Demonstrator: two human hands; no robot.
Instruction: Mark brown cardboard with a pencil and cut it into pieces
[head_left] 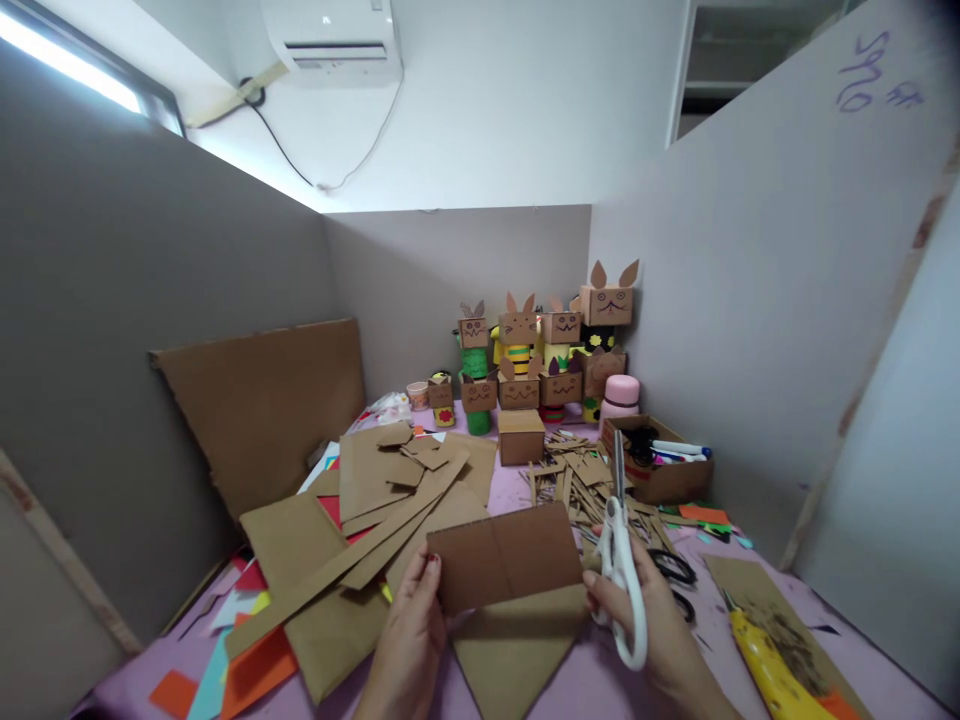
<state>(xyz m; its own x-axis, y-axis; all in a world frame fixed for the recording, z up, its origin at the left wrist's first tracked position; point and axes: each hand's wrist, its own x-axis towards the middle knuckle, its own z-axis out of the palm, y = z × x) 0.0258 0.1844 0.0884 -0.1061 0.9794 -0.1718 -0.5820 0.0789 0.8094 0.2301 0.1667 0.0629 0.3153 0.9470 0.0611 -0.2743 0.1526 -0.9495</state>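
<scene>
My left hand (411, 630) grips the lower left edge of a brown cardboard rectangle (506, 555) with pencil lines on it, held upright in front of me. My right hand (652, 620) is closed round the white handles of a pair of scissors (621, 560); the blades point up and away, closed, beside the rectangle's right edge. A pointed cardboard piece (510, 650) lies on the table just below the rectangle.
Cardboard sheets and strips (382, 500) cover the pink table (600, 690). Cardboard box figures with ears (551, 345) stand at the back. A small box (520, 436), a box of markers (660, 460), a pink bottle (621, 395), black scissors (675, 575), a yellow glue gun (772, 675) and coloured paper scraps (225, 660) lie around. Partition walls enclose three sides.
</scene>
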